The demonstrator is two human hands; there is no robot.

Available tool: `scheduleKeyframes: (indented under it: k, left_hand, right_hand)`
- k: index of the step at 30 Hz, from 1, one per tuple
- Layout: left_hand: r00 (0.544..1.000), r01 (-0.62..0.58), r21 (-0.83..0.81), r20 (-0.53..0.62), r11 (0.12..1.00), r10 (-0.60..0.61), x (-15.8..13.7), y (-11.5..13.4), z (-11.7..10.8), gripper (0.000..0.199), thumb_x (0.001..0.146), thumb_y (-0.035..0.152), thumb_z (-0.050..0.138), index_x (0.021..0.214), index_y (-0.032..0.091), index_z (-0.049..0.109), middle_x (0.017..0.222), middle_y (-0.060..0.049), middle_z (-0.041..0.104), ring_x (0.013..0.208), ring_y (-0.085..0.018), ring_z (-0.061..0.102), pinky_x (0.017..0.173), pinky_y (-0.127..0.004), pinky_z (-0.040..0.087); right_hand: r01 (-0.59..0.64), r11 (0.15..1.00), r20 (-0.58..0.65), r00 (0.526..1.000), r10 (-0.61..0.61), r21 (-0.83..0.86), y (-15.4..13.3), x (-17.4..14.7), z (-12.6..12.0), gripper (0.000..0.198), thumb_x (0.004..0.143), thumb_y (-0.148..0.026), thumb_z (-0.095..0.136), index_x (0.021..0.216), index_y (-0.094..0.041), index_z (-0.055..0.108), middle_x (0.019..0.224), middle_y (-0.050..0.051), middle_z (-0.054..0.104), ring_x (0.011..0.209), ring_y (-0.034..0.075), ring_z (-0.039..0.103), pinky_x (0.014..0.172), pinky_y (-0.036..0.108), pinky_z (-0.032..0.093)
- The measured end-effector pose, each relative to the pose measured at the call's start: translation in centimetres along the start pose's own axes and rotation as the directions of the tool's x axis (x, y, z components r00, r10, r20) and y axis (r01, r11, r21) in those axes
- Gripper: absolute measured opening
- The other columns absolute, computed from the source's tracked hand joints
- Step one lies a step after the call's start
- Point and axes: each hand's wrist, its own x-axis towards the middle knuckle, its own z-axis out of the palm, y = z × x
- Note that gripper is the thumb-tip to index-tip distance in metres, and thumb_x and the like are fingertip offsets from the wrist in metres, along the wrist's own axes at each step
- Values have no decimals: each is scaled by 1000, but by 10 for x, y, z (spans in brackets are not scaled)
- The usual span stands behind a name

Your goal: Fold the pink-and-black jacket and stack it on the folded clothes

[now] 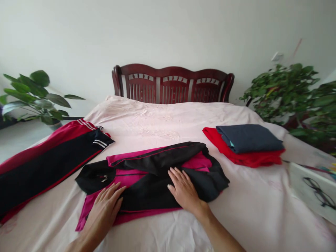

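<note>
A black and magenta zip jacket [157,178] lies across the bed before me, its sleeves folded in over the body and its black collar to the left. My left hand [106,203] rests on the magenta part near the collar, fingers stretched out. Flat on the black cloth right of the middle lies my right hand [183,189], fingers extended and gripping nothing. A small zip pull [104,179] shows at the collar.
At the left lies a dark and red striped garment [52,161]. A folded navy cloth [249,138] sits on a red one [244,161] at the right. Eyeglasses [319,192] lie on a pale flat item at the far right. Plants flank the pink-sheeted bed [157,119].
</note>
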Motion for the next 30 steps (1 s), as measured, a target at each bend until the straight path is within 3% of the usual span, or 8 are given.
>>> scheduleKeyframes:
  k: [5, 10, 16, 18, 21, 23, 27, 30]
  left_hand:
    - [992, -65, -100, -116, 993, 53, 45, 77, 2, 43, 98, 34, 45, 138, 25, 53, 150, -10, 51, 142, -29, 41, 115, -52, 37]
    - [986, -135, -96, -109, 986, 124, 98, 157, 36, 56, 94, 32, 52, 148, 20, 43, 156, -14, 41, 146, -33, 35, 117, -56, 33]
    - [994, -107, 2, -24, 994, 107, 113, 172, 70, 52, 94, 40, 53, 143, 23, 51, 151, -14, 49, 143, -35, 39, 117, -64, 23]
    - [994, -107, 15, -29, 994, 107, 110, 168, 73, 50, 95, 40, 52, 142, 26, 52, 151, -13, 50, 142, -33, 40, 118, -62, 23]
    - [993, -114, 12, -29, 993, 114, 107, 166, 71, 46, 94, 37, 54, 140, 29, 54, 150, -11, 51, 142, -32, 41, 118, -61, 24]
    - [995, -98, 1, -16, 995, 98, 108, 169, 66, 44, 93, 33, 55, 137, 29, 57, 148, -11, 53, 141, -32, 43, 118, -60, 25]
    - [999, -15, -27, 37, 1000, 16, 124, 189, 52, 31, 90, 29, 57, 118, 21, 68, 139, -14, 61, 139, -35, 43, 118, -62, 22]
    - [994, -34, -144, 99, 989, 49, 153, 215, 45, 32, 91, 28, 53, 118, 17, 68, 143, -13, 57, 141, -33, 42, 120, -55, 24]
  right_hand:
    - [7, 985, -8, 1000, -6, 170, 16, 7, -22, 49, 93, -24, 47, 142, -20, 52, 147, 7, 54, 138, 20, 46, 115, 41, 39]
    - [-127, 989, -198, 974, 111, -70, 71, 2, -41, 46, 95, -26, 44, 139, -16, 55, 143, 11, 57, 138, 27, 45, 117, 49, 31]
    - [-340, 919, -123, 939, 321, -198, 133, -11, -41, 52, 98, -41, 39, 142, -17, 53, 148, 12, 51, 141, 29, 41, 116, 49, 29]
    - [-459, 872, -145, 887, 439, -170, 146, -12, -43, 58, 97, -42, 37, 145, -12, 49, 152, 16, 45, 144, 31, 36, 117, 48, 27]
    - [-674, 739, -106, 735, 670, -9, 160, -9, -47, 70, 96, -47, 35, 150, -3, 37, 154, 23, 39, 142, 34, 37, 115, 46, 32]
    - [-742, 660, -50, 660, 750, 114, 166, -7, -48, 74, 94, -51, 36, 152, -4, 33, 152, 24, 41, 140, 36, 40, 113, 47, 34]
    - [-738, 534, -32, 574, 818, 413, 177, -1, -46, 83, 83, -54, 54, 148, -4, 40, 148, 28, 44, 141, 44, 35, 114, 59, 25]
    - [-673, 485, -20, 574, 819, 557, 189, 3, -46, 84, 76, -52, 60, 141, -1, 49, 141, 31, 51, 137, 44, 41, 113, 59, 27]
